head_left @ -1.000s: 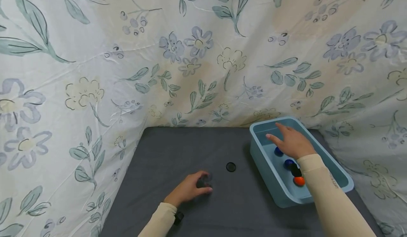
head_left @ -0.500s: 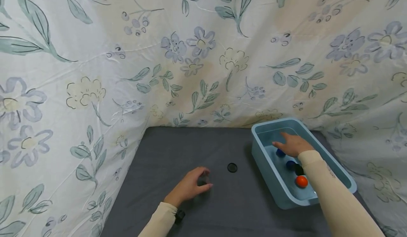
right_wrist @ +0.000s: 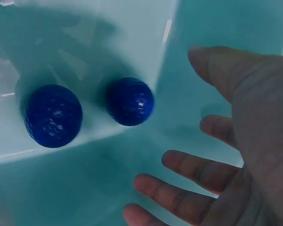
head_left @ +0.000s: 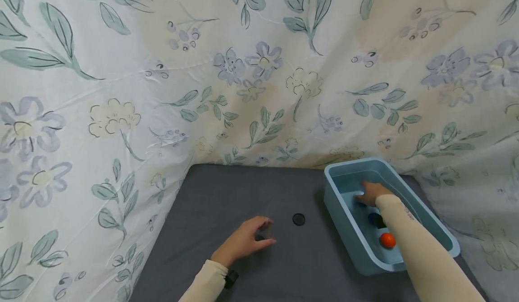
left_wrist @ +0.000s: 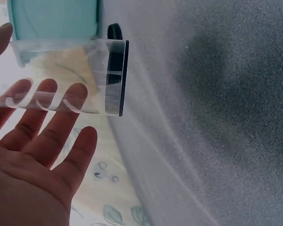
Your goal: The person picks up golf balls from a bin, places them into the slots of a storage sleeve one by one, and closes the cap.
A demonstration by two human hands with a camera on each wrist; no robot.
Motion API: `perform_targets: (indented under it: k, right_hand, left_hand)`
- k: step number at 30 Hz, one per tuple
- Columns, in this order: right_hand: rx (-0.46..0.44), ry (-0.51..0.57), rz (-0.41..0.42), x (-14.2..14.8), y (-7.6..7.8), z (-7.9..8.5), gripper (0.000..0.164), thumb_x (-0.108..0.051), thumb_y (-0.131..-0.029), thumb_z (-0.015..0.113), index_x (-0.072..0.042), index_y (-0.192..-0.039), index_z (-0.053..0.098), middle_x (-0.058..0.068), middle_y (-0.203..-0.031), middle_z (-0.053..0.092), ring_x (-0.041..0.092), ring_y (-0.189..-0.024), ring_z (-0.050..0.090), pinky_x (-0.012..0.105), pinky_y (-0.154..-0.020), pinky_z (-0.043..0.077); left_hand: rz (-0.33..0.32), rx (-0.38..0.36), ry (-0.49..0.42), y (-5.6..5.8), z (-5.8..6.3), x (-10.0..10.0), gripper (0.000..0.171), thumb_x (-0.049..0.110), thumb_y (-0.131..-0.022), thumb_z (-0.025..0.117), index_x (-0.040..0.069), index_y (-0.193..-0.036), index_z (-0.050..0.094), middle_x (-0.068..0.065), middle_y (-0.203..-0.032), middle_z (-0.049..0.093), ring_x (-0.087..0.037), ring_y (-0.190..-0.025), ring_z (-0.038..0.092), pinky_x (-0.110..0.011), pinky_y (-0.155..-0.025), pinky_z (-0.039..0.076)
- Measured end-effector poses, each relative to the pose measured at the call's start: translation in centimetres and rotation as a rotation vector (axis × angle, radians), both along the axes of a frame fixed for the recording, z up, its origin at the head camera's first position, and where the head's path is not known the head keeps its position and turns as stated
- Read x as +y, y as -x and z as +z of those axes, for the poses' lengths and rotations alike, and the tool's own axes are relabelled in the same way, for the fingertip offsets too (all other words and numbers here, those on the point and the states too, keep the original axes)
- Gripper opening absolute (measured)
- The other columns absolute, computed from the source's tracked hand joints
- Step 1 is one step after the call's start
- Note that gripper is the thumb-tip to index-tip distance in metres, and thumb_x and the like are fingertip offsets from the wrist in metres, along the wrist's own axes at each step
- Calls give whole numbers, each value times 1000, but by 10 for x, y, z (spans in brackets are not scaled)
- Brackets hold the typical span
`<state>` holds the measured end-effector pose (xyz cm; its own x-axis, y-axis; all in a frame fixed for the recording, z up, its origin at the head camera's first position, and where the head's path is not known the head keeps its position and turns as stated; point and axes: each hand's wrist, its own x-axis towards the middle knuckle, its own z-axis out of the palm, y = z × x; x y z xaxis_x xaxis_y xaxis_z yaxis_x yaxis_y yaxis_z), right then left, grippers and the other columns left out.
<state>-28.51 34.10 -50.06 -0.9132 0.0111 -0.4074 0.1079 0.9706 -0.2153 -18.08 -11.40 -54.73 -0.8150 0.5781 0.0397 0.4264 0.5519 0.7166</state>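
Observation:
Over the dark table, my left hand [head_left: 240,242] holds a see-through plastic jar [left_wrist: 96,77] with a black base. In the left wrist view the fingers show through its clear wall and the thumb is on the opposite side. My right hand [head_left: 372,194] reaches down inside the blue bin [head_left: 344,223], fingers and thumb spread. Two dimpled blue golf balls, one farther off [right_wrist: 54,116] and one nearer the thumb [right_wrist: 130,101], lie on the bin's floor, apart from the fingers in the right wrist view.
An orange ball [head_left: 387,240] lies in the bin near its front end, partly beside my right sleeve. A round black lid [head_left: 298,219] is on the table [head_left: 243,189] between jar and bin. Floral cloth [head_left: 251,67] hangs behind and along the sides.
My right hand has gone lower into the bin, towards the blue golf balls. The left hand keeps the jar in nearly the same place. The whole head view has shifted slightly.

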Motion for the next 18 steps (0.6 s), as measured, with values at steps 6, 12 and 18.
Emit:
perform_targets:
  k: [6,12,18]
  right_hand:
    - [-7,-11,-14,-1,4,-27,63,-19,-98,69,16,-143,41,44,-133,53,52,-111,62,65,-93,54]
    - [-2,-34,5,-4,4,-37,42,-5,-93,71,12,-128,53,39,-120,60,49,-104,64,62,-88,55]
    - [42,-61,76,-2,4,-50,25,1,-92,69,10,-114,61,30,-104,66,39,-89,67,54,-75,58]
  left_hand:
    - [-26,16,-8,-3,-5,-5,51,53,-94,71,27,-136,61,9,-123,67,-5,-113,64,-33,-96,57]
    - [-40,42,-26,-5,-4,-9,50,52,-94,72,27,-136,61,10,-122,67,-9,-112,66,-31,-95,57]
    - [-45,55,-29,-5,1,-12,49,52,-96,70,27,-138,60,9,-123,68,-14,-113,67,-34,-95,57]
